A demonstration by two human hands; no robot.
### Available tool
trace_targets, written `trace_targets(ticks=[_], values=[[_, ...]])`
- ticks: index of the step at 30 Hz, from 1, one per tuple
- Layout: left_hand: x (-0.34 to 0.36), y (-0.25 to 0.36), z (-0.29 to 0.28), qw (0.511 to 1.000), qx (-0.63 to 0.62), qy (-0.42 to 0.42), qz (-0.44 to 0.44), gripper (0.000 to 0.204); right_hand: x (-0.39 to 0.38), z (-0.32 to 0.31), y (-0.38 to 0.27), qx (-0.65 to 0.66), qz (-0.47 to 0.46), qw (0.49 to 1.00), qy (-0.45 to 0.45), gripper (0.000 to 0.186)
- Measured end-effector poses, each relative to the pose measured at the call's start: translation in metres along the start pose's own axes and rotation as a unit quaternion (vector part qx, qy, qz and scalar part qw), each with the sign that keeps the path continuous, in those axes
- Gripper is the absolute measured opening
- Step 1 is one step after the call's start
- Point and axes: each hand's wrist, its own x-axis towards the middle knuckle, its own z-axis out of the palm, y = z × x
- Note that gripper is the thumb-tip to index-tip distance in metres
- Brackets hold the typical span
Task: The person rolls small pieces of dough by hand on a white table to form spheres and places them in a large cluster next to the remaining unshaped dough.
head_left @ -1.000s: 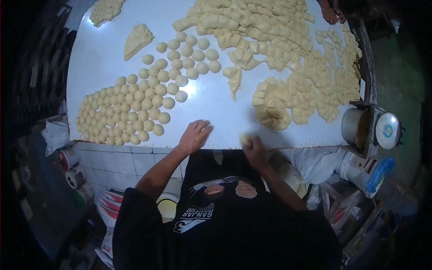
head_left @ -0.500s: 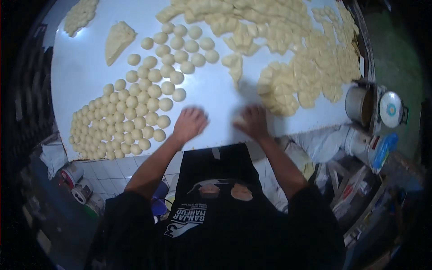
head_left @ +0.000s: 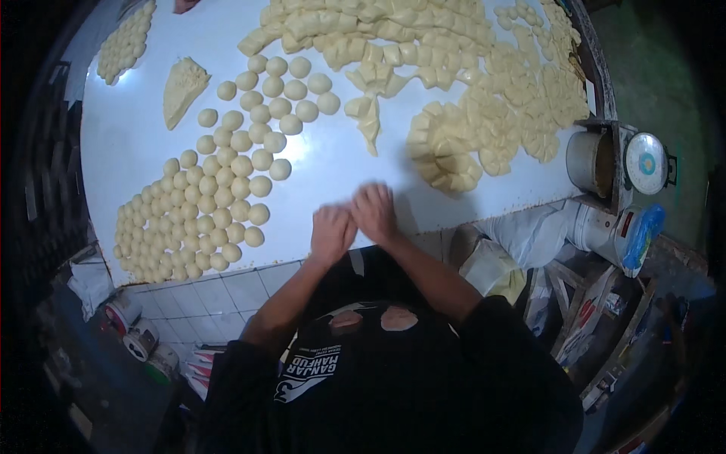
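Observation:
My left hand (head_left: 331, 233) and my right hand (head_left: 374, 213) meet near the front edge of the white table (head_left: 318, 181). Their fingers are curled and close together, slightly blurred. Anything they hold is hidden beneath them. To the left lie many round dough balls (head_left: 206, 203), packed in rows that loosen toward the back. Beyond my right hand is a ring-shaped cluster of cut dough pieces (head_left: 445, 155), joined to a larger spread of dough (head_left: 507, 98). A narrow strip of dough (head_left: 367, 121) points toward my hands.
A wedge of dough (head_left: 184, 91) and another group of balls (head_left: 127, 41) lie at the far left. Part of another person's hand (head_left: 184, 5) shows at the top edge. Right of the table stand a metal pot (head_left: 586, 163), a scale (head_left: 646, 163) and a white bucket (head_left: 597, 227).
My hands, apart before, have come together; the right one moved left to the other. The view has shifted slightly. Part of another person's hand now shows at the far edge.

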Motion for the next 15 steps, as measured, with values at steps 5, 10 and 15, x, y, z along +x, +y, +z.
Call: trace_targets(ticks=[5, 10, 15], values=[[0.005, -0.065, -0.054, 0.993, 0.083, -0.009, 0.083, 0.021, -0.006, -0.045, 0.074, 0.058, -0.081, 0.986, -0.136, 0.026], [0.009, 0.019, 0.027, 0.993, 0.007, 0.113, -0.036, 0.022, 0.006, -0.006, 0.022, -0.011, -0.033, 0.999, -0.004, 0.028], [0.005, -0.046, -0.038, 0.996, 0.092, 0.020, -0.006, 0.020, 0.008, -0.039, 0.091, 0.053, -0.181, 0.979, -0.073, 0.029]])
